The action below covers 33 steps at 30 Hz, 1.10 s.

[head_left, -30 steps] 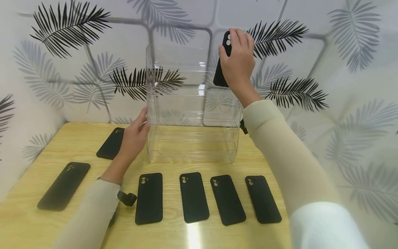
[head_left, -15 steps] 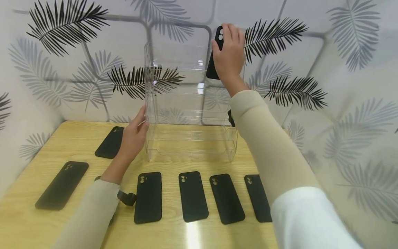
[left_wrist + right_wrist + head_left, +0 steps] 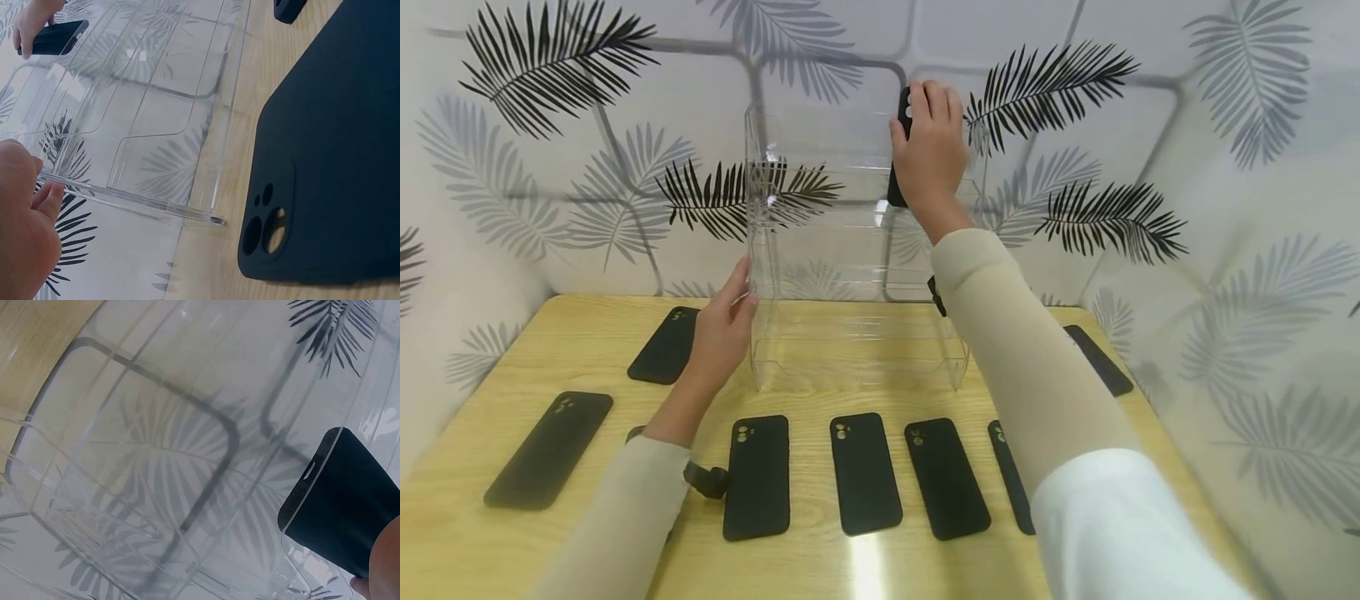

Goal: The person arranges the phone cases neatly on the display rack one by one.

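A clear acrylic tiered rack (image 3: 859, 363) stands upright on the table against the wall. My left hand (image 3: 724, 325) grips its left side panel, thumb and fingers on either side of the edge (image 3: 144, 201) in the left wrist view. High at the rack's right part, my right hand (image 3: 931, 154) holds a black phone case (image 3: 897, 182) upright by its upper part, camera holes at the top. In the right wrist view the lower end of that phone case (image 3: 347, 497) sits behind the clear front lip of an upper tier.
Several black phone cases lie flat on the wooden table (image 3: 820, 567): a front row including one case (image 3: 867, 473), two at the left including one (image 3: 550, 450), and another (image 3: 1101, 362) at the right edge. A leaf-patterned wall (image 3: 1247, 317) rises close behind the rack.
My right hand has moved left with the phone case, first up, then down against the rack's upper tier. My left hand keeps its place on the rack's side.
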### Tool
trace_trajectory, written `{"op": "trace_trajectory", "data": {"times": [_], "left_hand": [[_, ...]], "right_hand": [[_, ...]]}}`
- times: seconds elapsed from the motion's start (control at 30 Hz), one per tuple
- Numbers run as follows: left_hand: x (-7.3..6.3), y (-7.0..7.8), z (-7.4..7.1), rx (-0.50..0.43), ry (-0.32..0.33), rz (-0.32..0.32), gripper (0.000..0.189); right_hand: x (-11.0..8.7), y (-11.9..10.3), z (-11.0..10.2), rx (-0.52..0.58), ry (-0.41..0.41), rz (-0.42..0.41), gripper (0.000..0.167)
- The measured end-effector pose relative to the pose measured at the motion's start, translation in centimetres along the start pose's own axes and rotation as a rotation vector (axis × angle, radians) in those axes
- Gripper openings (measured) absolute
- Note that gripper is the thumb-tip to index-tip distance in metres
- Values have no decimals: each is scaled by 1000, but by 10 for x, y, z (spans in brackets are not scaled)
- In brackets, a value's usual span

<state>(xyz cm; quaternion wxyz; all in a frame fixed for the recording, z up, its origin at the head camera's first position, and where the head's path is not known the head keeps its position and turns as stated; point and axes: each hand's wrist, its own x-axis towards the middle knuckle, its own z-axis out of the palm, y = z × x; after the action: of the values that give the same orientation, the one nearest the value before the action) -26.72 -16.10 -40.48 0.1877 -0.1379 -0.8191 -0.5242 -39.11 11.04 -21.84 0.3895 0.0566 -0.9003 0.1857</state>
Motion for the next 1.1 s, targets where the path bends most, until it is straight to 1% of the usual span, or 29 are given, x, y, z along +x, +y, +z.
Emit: {"op": "trace_trajectory", "data": {"times": [0.2, 0.37, 0.67, 0.97, 1.1], "left_hand": [[2, -2, -1, 4, 18, 14, 56], [3, -1, -2, -6, 13, 20, 56], [3, -4, 0, -6, 8, 12, 56], [0, -2, 0, -21, 4, 1, 56], [-1, -2, 1, -24, 5, -3, 55]], "right_hand": [[-5, -3, 7, -23, 2, -23, 52], [-7, -2, 9, -19, 18, -38, 51], [-13, 0, 9, -19, 32, -33, 48], [-18, 1, 10, -22, 36, -40, 48], [-19, 1, 11, -57, 36, -43, 49]]}}
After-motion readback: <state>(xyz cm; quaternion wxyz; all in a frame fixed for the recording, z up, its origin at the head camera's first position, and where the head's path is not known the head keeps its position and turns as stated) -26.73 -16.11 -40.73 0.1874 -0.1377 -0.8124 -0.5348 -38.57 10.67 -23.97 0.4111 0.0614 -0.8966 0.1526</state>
